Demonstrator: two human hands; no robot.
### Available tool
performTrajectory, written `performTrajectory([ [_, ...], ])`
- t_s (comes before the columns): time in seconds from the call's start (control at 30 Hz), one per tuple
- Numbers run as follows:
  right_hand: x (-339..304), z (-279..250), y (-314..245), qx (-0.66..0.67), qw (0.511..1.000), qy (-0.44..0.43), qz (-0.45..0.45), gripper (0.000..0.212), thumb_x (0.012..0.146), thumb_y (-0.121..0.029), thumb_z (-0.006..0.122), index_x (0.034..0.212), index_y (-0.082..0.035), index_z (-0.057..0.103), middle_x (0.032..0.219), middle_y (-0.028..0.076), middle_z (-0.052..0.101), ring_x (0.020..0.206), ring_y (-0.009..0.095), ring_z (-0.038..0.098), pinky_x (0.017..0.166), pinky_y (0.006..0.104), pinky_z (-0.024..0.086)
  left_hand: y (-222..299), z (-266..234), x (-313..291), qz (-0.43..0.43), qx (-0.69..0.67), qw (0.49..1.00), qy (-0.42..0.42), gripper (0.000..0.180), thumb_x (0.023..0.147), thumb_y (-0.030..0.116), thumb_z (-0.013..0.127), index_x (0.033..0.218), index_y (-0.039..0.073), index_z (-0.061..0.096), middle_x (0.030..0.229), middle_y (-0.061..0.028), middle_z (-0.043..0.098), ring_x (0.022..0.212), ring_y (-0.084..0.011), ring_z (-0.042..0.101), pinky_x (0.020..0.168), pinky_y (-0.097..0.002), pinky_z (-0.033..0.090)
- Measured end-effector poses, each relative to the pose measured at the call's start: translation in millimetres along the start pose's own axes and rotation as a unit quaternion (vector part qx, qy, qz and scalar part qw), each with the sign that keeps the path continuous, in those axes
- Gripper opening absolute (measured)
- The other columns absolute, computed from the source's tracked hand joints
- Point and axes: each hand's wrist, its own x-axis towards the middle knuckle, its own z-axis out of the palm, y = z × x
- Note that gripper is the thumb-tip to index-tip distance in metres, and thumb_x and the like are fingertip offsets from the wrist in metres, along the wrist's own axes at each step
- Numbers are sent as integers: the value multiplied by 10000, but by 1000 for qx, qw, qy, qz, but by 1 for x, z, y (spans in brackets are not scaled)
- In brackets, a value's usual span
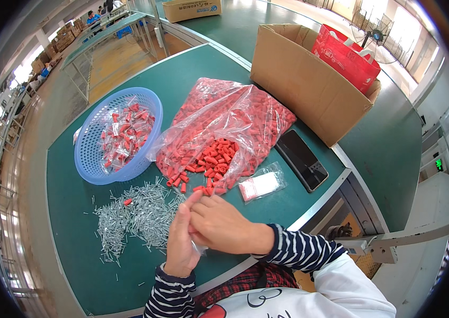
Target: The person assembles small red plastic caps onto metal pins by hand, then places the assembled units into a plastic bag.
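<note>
My left hand (181,245) and my right hand (225,223) meet over the front of the green table. A bit of clear plastic bag (200,248) sticks out below the left hand's fingers, which are closed on it. The right hand's fingers are curled against the left; what they hold, if anything, is hidden. Just beyond the fingertips, red plastic caps (218,159) spill from the mouth of a large clear bag (219,103) full of them. Left of my hands lies a spread pile of silver screws (140,214), with one red cap on top.
A blue plastic basket (82,153) with small bagged red pieces stands at the back left. To the right are a packet of small clear bags (260,184), a black phone (303,160) and a cardboard box (304,85) with a red bag (343,58) in it.
</note>
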Motion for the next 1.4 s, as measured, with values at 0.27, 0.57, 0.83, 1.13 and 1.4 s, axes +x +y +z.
performTrajectory([
  [0.27, 32, 19, -22, -18, 996, 51, 67, 346, 738, -226, 710, 976, -39, 543, 927, 119, 539, 904, 288, 512, 794, 389, 389, 3, -31, -10, 110, 51, 984, 133, 513, 1028, 413, 426, 1350, 15, 463, 1226, -92, 579, 1126, -178, 584, 952, -313, 492],
  [0.57, 30, 7, -27, 149, 986, 35, 68, 256, 816, -176, 733, 983, -37, 598, 826, 107, 606, 740, 269, 611, 638, 365, 474, 23, -67, -10, 124, -91, 971, 182, 383, 1021, 437, 437, 856, 93, 474, 761, -88, 575, 601, -93, 506, 429, -184, 340],
  [0.83, 43, 14, -28, 261, 944, -50, 196, 268, 830, -259, 739, 882, -12, 647, 750, 106, 645, 639, 224, 635, 569, 339, 494, 16, -52, 0, 198, -192, 950, 147, 404, 1019, 450, 422, 818, 99, 419, 779, -22, 439, 710, -149, 438, 760, -348, 458],
  [1.13, 43, 39, -18, 380, 890, -72, 242, 156, 865, -109, 709, 939, 19, 658, 748, 47, 614, 647, 90, 547, 573, 256, 452, 17, -53, -4, 243, -191, 936, 169, 382, 1029, 419, 410, 829, 95, 446, 781, -31, 470, 778, -179, 511, 945, -472, 467],
  [1.4, 41, 42, -18, 371, 909, -8, 190, 104, 883, -73, 681, 949, 7, 677, 804, 50, 614, 716, 92, 553, 613, 233, 441, 30, -76, -5, 210, -255, 922, 203, 356, 1008, 427, 473, 883, 94, 478, 790, -12, 449, 689, -123, 455, 689, -310, 474],
])
